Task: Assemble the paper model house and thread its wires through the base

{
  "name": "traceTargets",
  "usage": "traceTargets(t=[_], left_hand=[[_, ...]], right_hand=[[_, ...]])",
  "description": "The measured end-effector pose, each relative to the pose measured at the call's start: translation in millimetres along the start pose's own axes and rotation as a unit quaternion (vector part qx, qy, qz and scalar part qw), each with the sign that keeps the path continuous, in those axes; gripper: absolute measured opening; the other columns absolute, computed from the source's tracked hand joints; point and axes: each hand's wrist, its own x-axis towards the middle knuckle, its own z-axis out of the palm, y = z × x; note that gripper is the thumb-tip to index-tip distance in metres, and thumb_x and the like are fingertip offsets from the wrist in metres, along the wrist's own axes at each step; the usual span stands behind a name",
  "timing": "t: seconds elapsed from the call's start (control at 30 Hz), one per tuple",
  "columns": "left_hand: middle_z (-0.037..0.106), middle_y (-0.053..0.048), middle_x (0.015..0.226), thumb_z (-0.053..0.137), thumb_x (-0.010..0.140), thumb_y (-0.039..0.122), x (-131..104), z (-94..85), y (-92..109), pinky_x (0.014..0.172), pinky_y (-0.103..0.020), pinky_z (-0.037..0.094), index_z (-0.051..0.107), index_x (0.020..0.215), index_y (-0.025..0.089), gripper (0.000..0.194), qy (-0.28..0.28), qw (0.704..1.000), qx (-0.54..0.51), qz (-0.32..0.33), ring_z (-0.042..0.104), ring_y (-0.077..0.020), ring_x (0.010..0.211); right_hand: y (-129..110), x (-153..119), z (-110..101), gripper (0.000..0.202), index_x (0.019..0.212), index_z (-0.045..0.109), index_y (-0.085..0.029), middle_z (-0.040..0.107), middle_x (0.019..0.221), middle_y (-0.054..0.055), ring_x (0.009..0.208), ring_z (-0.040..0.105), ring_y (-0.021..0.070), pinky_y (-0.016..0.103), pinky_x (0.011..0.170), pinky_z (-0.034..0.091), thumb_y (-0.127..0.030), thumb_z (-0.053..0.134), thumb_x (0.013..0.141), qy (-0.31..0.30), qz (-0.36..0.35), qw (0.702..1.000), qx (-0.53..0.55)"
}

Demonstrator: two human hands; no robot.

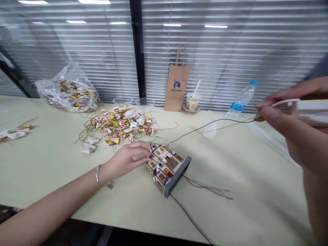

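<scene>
A small model house [166,162] with painted windows and a grey base lies on its side on the table. The fingertips of my left hand [129,158] are closed on its roof end. A thin black wire [202,128] and a yellow wire [217,128] run from that end up to my right hand [289,119]. Their far ends are pinched between my right thumb and fingers. A white plastic object [311,111] also sits in this hand, partly cut off by the frame edge; its kind does not show. Dark and red wires [205,186] come out of the base.
Behind the house lies a heap of wired white-and-yellow pieces [123,124]. A clear plastic bag [69,90] holds more. Along the blinds stand a paper bag [176,89], a cup with a straw [192,101] and a tilted water bottle [242,99]. A black cable [188,215] crosses the front edge.
</scene>
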Motion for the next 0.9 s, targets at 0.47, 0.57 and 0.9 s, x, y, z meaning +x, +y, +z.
traceTargets(t=[0.47,0.57,0.9], left_hand=[[0.064,-0.005,0.089,0.055,0.093,0.019,-3,9.4,10,0.074,-0.025,0.05,0.065,0.091,0.017,0.011,-0.042,0.996,-0.076,0.011,0.062,-0.0144,0.082],[0.063,-0.005,0.088,0.057,0.092,0.018,-4,11.8,15,0.073,-0.023,0.049,0.067,0.09,0.016,0.01,-0.026,0.997,-0.069,0.007,0.061,-0.0132,0.08],[0.064,-0.003,0.087,0.059,0.088,0.016,-13,14.5,26,0.074,-0.023,0.049,0.068,0.081,0.017,0.011,0.001,0.995,-0.077,-0.066,0.062,-0.0123,0.08]], right_hand=[[30,-64,113,0.028,0.083,0.059,-0.019,0.062,0.074,-0.003,0.058,0.055,0.0089,0.022,0.055,0.039,-0.025,0.08,0.064,-0.184,0.405,0.797,0.409],[24,-80,120,0.027,0.083,0.058,-0.019,0.06,0.072,-0.003,0.057,0.053,0.0087,0.022,0.053,0.034,-0.028,0.078,0.068,-0.207,0.408,0.805,0.378],[25,-97,124,0.024,0.087,0.058,-0.02,0.058,0.068,-0.005,0.06,0.051,0.0095,0.023,0.059,0.038,-0.031,0.074,0.074,-0.227,0.373,0.833,0.339]])
